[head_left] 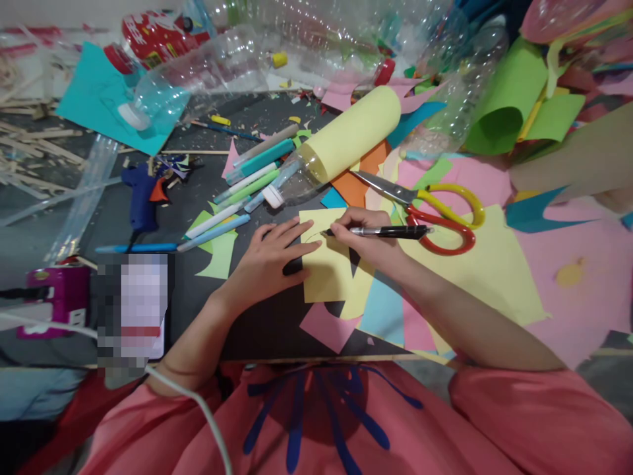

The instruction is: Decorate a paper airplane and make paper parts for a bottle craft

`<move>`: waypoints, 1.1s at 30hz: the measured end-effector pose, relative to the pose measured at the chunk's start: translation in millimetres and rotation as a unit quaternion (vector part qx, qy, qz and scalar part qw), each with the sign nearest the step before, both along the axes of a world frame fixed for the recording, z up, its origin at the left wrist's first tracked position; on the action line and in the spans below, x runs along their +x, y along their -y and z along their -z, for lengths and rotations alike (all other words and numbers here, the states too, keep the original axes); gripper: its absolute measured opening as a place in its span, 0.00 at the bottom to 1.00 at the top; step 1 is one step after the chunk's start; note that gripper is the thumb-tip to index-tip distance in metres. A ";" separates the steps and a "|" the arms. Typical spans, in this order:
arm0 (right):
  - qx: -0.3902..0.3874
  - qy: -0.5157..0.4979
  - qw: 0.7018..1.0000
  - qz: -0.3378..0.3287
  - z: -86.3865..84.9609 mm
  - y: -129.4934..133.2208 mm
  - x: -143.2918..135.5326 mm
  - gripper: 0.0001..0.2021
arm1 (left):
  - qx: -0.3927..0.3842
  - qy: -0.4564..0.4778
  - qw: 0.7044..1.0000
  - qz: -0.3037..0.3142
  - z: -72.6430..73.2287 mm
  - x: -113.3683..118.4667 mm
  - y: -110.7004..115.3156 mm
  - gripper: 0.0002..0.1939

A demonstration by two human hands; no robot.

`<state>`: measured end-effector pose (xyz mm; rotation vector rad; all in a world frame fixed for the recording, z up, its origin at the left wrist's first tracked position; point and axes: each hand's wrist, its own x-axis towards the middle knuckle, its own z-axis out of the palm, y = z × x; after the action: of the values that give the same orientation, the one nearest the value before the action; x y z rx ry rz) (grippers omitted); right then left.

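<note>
A small piece of yellow paper (324, 284) lies in front of me on the dark table, with a thin curved line drawn near its top. My left hand (271, 257) is spread flat, its fingertips resting on the paper's left side. In my right hand (363, 234) is a black pen (395, 231), its tip touching the paper by the line. Just right of that hand, scissors (420, 198) with one yellow and one red handle loop lie partly spread. Behind both hands, a plastic bottle wrapped in yellow paper (359, 135) lies on its side.
Several markers (254, 185) lie beside the wrapped bottle. A blue glue gun (141, 198), a phone (143, 297) and a purple box (57, 300) are at left. Coloured paper sheets (494, 264) cover the right side. Clear bottles (198, 72) and a green paper roll (514, 99) stand behind.
</note>
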<state>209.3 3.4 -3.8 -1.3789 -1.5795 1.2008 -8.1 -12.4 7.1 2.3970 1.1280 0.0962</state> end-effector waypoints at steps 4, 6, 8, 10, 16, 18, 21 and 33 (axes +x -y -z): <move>0.003 0.004 1.000 0.010 0.4 0.7 -0.6 0.11 | -0.003 -0.003 1.000 0.000 0.0 0.5 -1.0 0.21; 0.011 0.002 1.000 0.028 2.4 1.2 -0.8 0.11 | -0.003 -0.004 1.000 0.001 0.2 0.4 -1.2 0.21; 0.015 -0.002 0.999 0.030 4.6 1.7 -1.2 0.11 | -0.002 -0.005 1.000 0.002 0.5 -0.1 -0.9 0.22; 0.017 -0.001 1.000 0.016 5.8 2.2 -1.4 0.11 | 0.001 -0.004 1.000 0.002 0.9 -0.8 -0.5 0.21; 0.044 0.006 0.997 0.065 3.8 2.1 1.4 0.13 | 0.013 0.001 1.000 0.007 1.7 -1.5 -0.1 0.21; 0.044 0.004 0.997 0.068 3.4 1.9 2.3 0.13 | 0.014 0.002 1.000 0.008 1.8 -1.2 0.0 0.21; 0.040 0.011 0.998 0.046 3.5 2.2 1.6 0.15 | 0.010 -0.002 1.000 0.004 1.3 -0.4 0.3 0.21; 0.043 -0.008 0.998 0.044 5.8 2.1 0.8 0.14 | 0.012 0.007 1.000 0.007 2.4 -1.5 0.1 0.21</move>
<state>210.1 1.3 -9.6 -1.3658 -1.5252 1.0782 -9.6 -12.4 4.8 2.4210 1.1098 0.1212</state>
